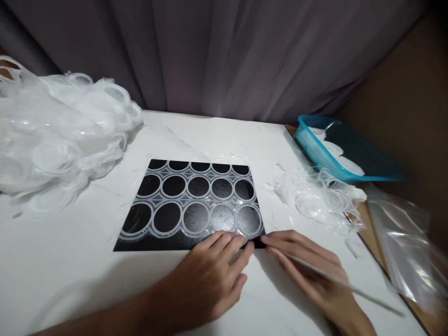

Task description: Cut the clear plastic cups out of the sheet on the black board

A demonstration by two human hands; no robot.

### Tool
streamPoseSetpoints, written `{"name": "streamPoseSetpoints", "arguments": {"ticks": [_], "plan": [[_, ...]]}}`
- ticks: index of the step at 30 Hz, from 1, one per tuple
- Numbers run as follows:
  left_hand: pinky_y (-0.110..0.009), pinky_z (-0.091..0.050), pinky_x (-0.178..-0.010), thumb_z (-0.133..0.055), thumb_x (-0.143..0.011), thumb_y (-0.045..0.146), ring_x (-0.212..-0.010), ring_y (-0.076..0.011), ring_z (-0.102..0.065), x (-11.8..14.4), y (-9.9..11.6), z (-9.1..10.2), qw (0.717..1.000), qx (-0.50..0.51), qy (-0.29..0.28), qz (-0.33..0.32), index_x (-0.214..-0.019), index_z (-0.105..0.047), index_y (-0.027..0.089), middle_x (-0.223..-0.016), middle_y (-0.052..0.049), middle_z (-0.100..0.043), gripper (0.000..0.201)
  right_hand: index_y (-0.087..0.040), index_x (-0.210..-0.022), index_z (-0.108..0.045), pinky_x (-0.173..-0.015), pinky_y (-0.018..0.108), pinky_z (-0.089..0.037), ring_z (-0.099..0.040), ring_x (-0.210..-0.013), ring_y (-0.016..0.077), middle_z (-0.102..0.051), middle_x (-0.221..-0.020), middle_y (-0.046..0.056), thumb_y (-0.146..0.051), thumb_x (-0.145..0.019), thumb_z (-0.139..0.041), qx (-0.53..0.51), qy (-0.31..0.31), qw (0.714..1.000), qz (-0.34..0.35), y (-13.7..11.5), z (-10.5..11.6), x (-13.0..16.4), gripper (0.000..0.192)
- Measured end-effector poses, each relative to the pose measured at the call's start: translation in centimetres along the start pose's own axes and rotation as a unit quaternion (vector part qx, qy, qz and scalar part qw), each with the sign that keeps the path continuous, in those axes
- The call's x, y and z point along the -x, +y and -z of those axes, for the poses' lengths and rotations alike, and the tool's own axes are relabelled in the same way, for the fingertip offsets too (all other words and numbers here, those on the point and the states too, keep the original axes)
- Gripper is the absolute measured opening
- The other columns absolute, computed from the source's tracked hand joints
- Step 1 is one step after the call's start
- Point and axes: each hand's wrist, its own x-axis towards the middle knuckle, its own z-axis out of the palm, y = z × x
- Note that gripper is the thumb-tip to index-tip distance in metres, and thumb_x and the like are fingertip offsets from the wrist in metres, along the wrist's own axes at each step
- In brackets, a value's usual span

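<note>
On the white table lies a black rectangular mat (189, 242) under a clear plastic sheet with rows of white-rimmed circles (167, 217). My left hand (217, 275) rests over the sheet's near edge, its fingers stretched out and apart, the fingertips on the near right circles. In my right hand (311, 270), a thin pale stick-like tool (367, 296) is gripped, its long end slanting down to the right. My right fingertips are at the mat's near right corner. The tool's working tip is hidden by the fingers.
A large heap of clear plastic with white rings (70, 135) sits on the left. Tangled clear plastic scraps (315, 193) lie right of the mat. Beyond them stands a blue basket (317, 156) holding white discs (350, 165). Clear plastic bags (402, 233) lie at the table's right edge. A grey curtain (217, 56) hangs behind.
</note>
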Motion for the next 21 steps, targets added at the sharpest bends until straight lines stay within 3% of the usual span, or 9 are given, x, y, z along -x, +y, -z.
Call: {"name": "streamPoseSetpoints", "arguments": {"ticks": [2,4,10,17,21], "plan": [[-0.037,-0.032,-0.115,-0.052,-0.105,0.029,-0.126,-0.0234,-0.052,1.3,0.2,0.3,1.000,-0.016,0.017,-0.007,-0.146,-0.053,0.007,-0.139,-0.009,-0.060,0.047,-0.027,-0.121,-0.072,-0.092,0.021,-0.055,-0.066,-0.108,0.0125,-0.070,-0.112,0.002,-0.004,-0.097,-0.063,0.010,0.080,0.997,-0.021,-0.8,0.1,-0.9,0.035],[-0.036,-0.027,-0.120,-0.055,-0.104,0.029,-0.131,-0.0225,-0.050,2.6,0.3,0.6,0.998,-0.042,0.046,0.000,-0.143,-0.056,0.007,-0.141,-0.008,-0.060,0.045,-0.026,-0.119,-0.072,-0.092,0.023,-0.054,-0.065,-0.108,0.0134,-0.069,-0.112,0.004,-0.005,-0.097,-0.064,0.018,0.110,0.994,-0.023,-1.6,-0.1,-2.2,0.032],[-0.038,-0.030,-0.118,-0.049,-0.107,0.029,-0.131,-0.0239,-0.051,4.1,-0.6,1.2,0.990,-0.097,0.092,0.050,-0.136,-0.059,0.006,-0.136,-0.011,-0.064,0.038,-0.024,-0.125,-0.068,-0.098,0.027,-0.054,-0.065,-0.113,0.0149,-0.067,-0.120,0.006,-0.006,-0.097,-0.066,-0.074,-0.015,0.997,0.010,-1.9,-2.6,-5.0,0.034],[-0.037,-0.025,-0.119,-0.035,-0.112,0.038,-0.136,-0.0206,-0.048,4.0,-1.2,1.1,0.995,-0.058,0.023,0.074,-0.149,-0.053,0.012,-0.148,-0.006,-0.058,0.049,-0.024,-0.119,-0.068,-0.097,0.025,-0.053,-0.067,-0.111,0.0159,-0.069,-0.118,0.005,-0.010,-0.098,-0.065,-0.113,-0.036,0.992,-0.041,-1.4,-3.6,-4.0,0.026],[-0.036,-0.025,-0.119,-0.036,-0.111,0.037,-0.133,-0.0209,-0.049,4.0,-1.1,0.9,0.995,-0.052,0.037,0.078,-0.148,-0.054,0.009,-0.144,-0.008,-0.060,0.050,-0.025,-0.123,-0.067,-0.100,0.026,-0.053,-0.066,-0.115,0.0171,-0.068,-0.123,0.005,-0.010,-0.101,-0.060,-0.127,-0.079,0.988,-0.047,-1.6,-3.2,-3.7,0.027]]}}
